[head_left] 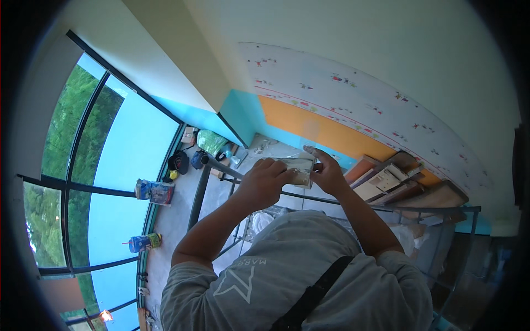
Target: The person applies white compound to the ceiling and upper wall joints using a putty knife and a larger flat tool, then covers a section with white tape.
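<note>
In front of my chest, both hands are raised and meet at a flat rectangular plate [301,170] smeared with whitish paste. It looks like a plastering blade, but its handle is hidden and I cannot tell its exact kind. My left hand [262,183] closes round its left side, knuckles upward. At the right edge, my right hand [327,172] pinches it, with one finger stretched up past the top corner. Whether a second tool lies between the hands is too unclear to tell.
A metal rail frame [200,193] surrounds me. Against the orange lower wall lean several boards and panels [381,182]. Below the windows at left stand bags [156,191], a bucket-like container [144,243] and a dark cap [178,162]. A green bag [211,142] sits near the corner.
</note>
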Tool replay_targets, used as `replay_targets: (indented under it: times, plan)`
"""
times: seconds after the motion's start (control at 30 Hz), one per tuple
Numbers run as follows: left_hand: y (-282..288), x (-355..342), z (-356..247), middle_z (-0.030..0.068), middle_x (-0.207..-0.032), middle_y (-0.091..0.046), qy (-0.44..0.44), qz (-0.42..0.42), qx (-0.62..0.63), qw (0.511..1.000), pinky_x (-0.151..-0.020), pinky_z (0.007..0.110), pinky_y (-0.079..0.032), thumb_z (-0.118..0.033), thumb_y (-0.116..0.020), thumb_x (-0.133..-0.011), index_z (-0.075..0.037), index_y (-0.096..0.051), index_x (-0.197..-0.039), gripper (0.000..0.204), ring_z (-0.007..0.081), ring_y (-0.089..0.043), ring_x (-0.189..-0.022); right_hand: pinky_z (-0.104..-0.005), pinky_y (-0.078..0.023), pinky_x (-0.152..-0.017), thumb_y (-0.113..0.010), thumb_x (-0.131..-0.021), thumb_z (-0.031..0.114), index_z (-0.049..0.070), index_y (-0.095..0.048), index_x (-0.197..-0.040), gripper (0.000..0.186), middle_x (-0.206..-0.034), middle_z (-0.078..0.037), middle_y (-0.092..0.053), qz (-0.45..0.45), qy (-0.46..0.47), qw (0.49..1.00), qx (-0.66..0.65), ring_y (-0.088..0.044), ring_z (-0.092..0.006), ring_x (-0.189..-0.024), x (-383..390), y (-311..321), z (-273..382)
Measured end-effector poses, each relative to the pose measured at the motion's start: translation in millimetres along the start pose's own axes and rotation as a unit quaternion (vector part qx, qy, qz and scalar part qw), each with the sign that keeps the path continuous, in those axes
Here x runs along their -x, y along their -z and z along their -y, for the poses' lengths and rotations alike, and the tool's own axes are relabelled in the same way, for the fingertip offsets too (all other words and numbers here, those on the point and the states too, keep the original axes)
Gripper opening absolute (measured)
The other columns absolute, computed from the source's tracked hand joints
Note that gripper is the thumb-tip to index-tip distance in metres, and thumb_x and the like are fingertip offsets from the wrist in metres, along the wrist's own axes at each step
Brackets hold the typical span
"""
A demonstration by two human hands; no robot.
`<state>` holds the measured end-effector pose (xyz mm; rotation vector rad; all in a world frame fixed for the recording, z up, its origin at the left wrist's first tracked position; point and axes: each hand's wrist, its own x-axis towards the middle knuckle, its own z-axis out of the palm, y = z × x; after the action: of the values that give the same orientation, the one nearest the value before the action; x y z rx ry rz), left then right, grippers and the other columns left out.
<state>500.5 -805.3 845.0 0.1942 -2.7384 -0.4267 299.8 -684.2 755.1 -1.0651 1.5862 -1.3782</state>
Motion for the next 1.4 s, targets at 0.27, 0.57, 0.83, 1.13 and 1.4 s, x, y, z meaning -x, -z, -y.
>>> replay_targets:
  times: [0.27, 0.57, 0.83, 1.13, 1.4]
  plan:
    - [-20.1, -7.9, -20.8, 0.0081, -0.101, -0.061, 0.035, 0.022, -0.028, 0.999, -0.086, 0.045, -0.049, -0.003, -0.065, -0.076, -0.011, -0.067, -0.113, 0.037, 0.0298, -0.059, -0.094, -0.0285, -0.056, -0.073, -0.063, -0.081, -0.004, 0.001, -0.048, -0.141, 0.063, -0.125, -0.018, -0.06, 0.004, 0.152, 0.981, 0.116, -0.068, -0.0171, -0.084, -4.4, 10.9, -35.2]
    - [-21.8, 3.8, -18.6, 0.0075, -0.095, -0.061, 0.132, -0.002, -0.072, 0.989, -0.081, 0.044, -0.049, -0.001, -0.063, -0.074, -0.011, -0.068, -0.107, 0.035, 0.0291, -0.059, -0.09, -0.0275, -0.058, -0.074, -0.071, -0.085, 0.001, -0.002, -0.038, -0.145, 0.068, -0.129, -0.017, -0.055, 0.034, 0.064, 0.996, 0.046, -0.069, -0.0174, -0.088, -1.1, 30.0, -6.6]
    - [-33.2, 20.5, -15.6, 0.0103, -0.098, -0.062, 0.192, -0.011, -0.044, 0.98, -0.084, 0.044, -0.049, -0.002, -0.063, -0.081, -0.011, -0.068, -0.111, 0.031, 0.0307, -0.06, -0.092, -0.0293, -0.058, -0.076, -0.073, -0.081, 0.003, -0.001, -0.039, -0.145, 0.073, -0.136, -0.018, -0.051, 0.051, 0.055, 0.993, 0.092, -0.069, -0.0197, -0.093, -18.5, 15.9, -20.8]
    - [-54.6, 176.9, 7.4, 0.0185, -0.095, -0.063, 0.5, -0.047, -0.006, 0.864, -0.08, 0.05, -0.048, -0.005, -0.058, -0.085, -0.006, -0.065, -0.105, 0.021, 0.0397, -0.061, -0.091, -0.0429, -0.046, -0.104, -0.067, -0.083, 0.011, -0.002, -0.043, -0.142, 0.065, -0.145, -0.022, -0.046, 0.206, 0.302, 0.864, 0.344, -0.051, -0.0362, -0.129, -103.0, -103.6, 0.8]
    - [-48.0, 288.7, -31.9, 0.0241, -0.101, -0.066, 0.655, -0.227, 0.049, 0.719, -0.085, 0.05, -0.049, -0.017, -0.063, -0.087, 0.0, -0.065, -0.106, 0.026, 0.0444, -0.061, -0.097, -0.0448, -0.049, -0.099, -0.06, -0.086, 0.008, 0.002, -0.041, -0.144, 0.061, -0.147, -0.017, -0.045, 0.335, 0.35, 0.771, 0.413, -0.056, -0.0351, -0.124, -190.9, -281.1, -10.0]
